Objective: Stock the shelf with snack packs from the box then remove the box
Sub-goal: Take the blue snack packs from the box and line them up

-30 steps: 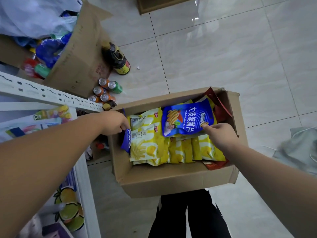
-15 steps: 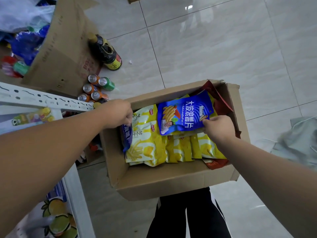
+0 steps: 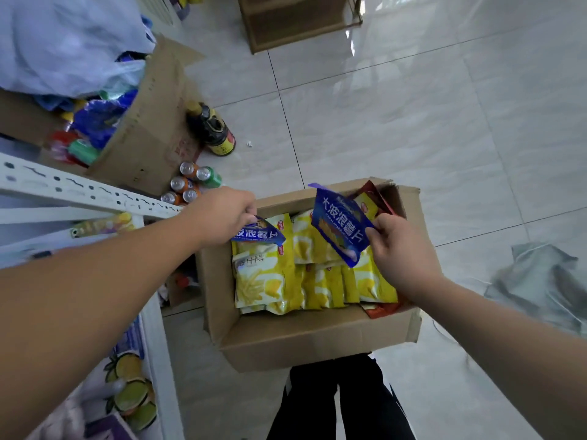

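An open cardboard box (image 3: 317, 341) sits on the tiled floor at my feet, holding several yellow snack packs (image 3: 270, 281) and red ones at its right side. My right hand (image 3: 400, 249) grips a blue snack pack (image 3: 340, 230), lifted and tilted above the box. My left hand (image 3: 222, 217) pinches the top of a second blue snack pack (image 3: 257, 238) at the box's left wall. The white metal shelf (image 3: 79, 193) stands to the left, its rail just behind my left hand.
A larger cardboard box (image 3: 143, 138) of mixed goods under a plastic bag stands at the upper left. A dark sauce bottle (image 3: 212, 130) and several drink cans (image 3: 190, 182) stand on the floor beside it. A wooden stand (image 3: 295, 23) is far ahead; grey cloth (image 3: 540, 281) lies right.
My right hand has lifted its blue pack up out of the box and turned it on edge. My left hand has pulled the other blue pack up from beside the box's left wall.
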`<action>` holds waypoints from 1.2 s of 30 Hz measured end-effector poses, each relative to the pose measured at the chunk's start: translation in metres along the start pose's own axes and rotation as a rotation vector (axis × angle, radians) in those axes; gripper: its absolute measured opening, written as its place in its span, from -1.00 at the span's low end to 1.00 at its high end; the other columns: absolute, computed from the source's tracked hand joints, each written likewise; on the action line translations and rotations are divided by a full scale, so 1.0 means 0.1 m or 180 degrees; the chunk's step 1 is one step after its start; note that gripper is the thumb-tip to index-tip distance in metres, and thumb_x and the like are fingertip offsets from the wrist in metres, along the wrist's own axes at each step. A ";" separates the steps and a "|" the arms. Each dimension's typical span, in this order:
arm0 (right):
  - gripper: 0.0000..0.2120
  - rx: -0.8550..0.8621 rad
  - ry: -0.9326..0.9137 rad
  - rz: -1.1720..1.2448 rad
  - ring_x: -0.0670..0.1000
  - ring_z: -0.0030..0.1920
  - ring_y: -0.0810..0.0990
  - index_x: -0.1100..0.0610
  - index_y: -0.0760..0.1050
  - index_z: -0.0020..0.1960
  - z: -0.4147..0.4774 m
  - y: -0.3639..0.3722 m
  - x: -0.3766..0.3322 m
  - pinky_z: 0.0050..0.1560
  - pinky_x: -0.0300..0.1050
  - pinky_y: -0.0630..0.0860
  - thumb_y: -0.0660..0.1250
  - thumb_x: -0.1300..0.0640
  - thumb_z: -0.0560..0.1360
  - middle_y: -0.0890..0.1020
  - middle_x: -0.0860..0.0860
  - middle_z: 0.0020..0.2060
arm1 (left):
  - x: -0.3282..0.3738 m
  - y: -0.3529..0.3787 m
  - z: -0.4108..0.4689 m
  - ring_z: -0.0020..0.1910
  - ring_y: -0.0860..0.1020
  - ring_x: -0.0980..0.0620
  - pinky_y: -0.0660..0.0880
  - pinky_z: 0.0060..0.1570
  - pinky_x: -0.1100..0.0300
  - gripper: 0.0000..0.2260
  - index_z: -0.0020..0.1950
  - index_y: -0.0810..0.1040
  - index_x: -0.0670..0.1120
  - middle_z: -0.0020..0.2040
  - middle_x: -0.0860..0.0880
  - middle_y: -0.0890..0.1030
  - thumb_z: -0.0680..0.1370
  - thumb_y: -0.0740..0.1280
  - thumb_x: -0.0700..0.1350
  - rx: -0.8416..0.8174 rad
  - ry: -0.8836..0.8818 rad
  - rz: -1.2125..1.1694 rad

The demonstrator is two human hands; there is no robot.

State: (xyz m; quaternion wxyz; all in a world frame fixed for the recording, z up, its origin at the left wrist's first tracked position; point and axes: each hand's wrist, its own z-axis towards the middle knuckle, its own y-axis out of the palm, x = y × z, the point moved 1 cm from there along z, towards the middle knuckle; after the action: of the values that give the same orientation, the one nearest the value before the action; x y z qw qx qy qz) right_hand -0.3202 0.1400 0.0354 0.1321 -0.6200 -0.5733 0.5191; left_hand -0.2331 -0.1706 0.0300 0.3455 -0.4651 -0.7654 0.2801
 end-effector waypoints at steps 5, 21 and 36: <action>-0.86 0.0156 -0.0687 -0.0572 0.09 -0.27 0.41 0.07 0.50 0.00 -0.08 -0.55 -0.38 -0.37 -0.07 0.25 0.18 0.08 0.66 0.54 -0.01 -0.19 | 0.20 -0.33 -0.37 0.03 0.60 -0.03 0.40 -0.13 0.16 -0.88 0.07 0.62 -0.01 0.00 -0.02 0.67 0.58 0.39 -0.02 0.0371 -0.0150 -0.0413; -0.76 0.0910 -0.2340 -0.1870 0.11 -0.25 0.54 0.07 0.43 0.11 -0.81 -3.13 -2.64 -0.45 -0.16 0.24 0.27 -0.09 0.60 0.67 0.04 -0.10 | 1.05 -2.86 -2.74 -0.12 0.60 0.15 0.57 -0.14 0.13 -0.88 0.04 0.64 0.02 -0.05 0.07 0.68 0.59 0.36 0.03 0.1622 -0.0226 -0.0713; -0.83 0.1008 -0.3624 -0.0806 0.04 -0.24 0.57 0.08 0.57 0.02 -1.91 -4.57 -4.49 -0.22 0.00 0.53 0.21 0.09 0.65 0.63 -0.04 -0.25 | 1.42 -4.09 -5.45 -0.19 0.67 0.14 0.64 -0.20 0.20 -0.86 0.05 0.65 0.09 -0.11 0.14 0.68 0.56 0.40 0.09 0.2563 -0.1184 -0.0633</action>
State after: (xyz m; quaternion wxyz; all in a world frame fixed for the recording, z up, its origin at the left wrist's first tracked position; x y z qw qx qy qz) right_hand -0.3425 -0.0177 0.6840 -0.0441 -0.1444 -0.5391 0.8286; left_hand -0.0612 -0.1516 0.7040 0.3807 -0.1597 -0.6855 0.5998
